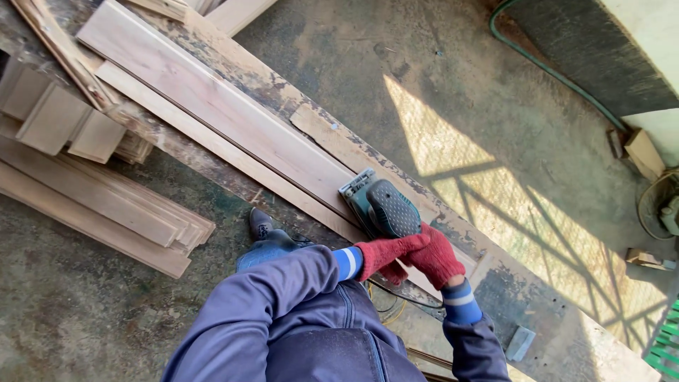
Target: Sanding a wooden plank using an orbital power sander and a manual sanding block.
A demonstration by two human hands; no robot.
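Sander [382, 206] lies along the plank [219, 106], nose up-left; both hands [414, 256] clasp its rear.

A dark teal electric sander [382, 206] with a rounded, dimpled grip and a flat grey base plate is set flat on the near end of a long pale wooden board [219, 106]. The board is laid lengthwise along the worn, paint-flaked tabletop [509, 283], running diagonally away to the upper left, beside a second narrower plank [212, 145].
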